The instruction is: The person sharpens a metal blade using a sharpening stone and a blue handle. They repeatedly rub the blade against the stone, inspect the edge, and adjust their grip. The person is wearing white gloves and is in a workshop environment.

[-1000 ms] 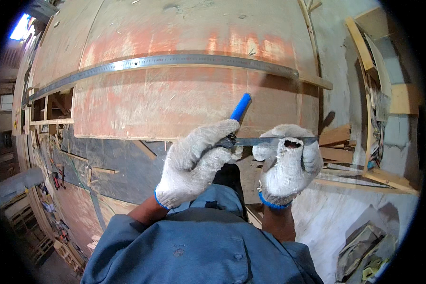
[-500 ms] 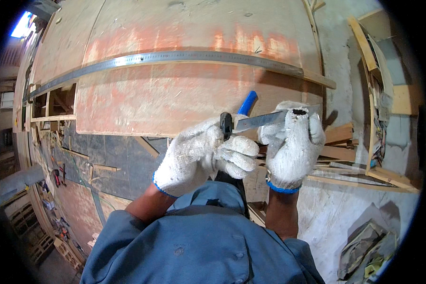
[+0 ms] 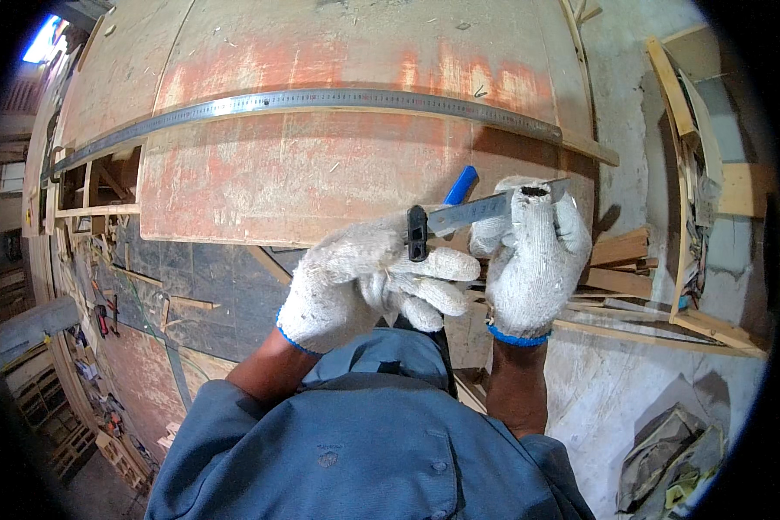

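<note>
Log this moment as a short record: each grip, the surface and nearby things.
Left grip: white-gloved, at the black end-piece; firmness unclear
Right grip: white-gloved, closed on the metal blade
By the blade: blue bar; held or loose unclear
Surface: worn reddish board
On surface: long metal ruler, wooden strip
Right of surface: wood pieces

To your right you have wood offcuts (image 3: 620, 247), a wooden frame (image 3: 670, 82) and a crumpled bundle (image 3: 659, 459); to your left, a red-handled tool (image 3: 101, 321).
</note>
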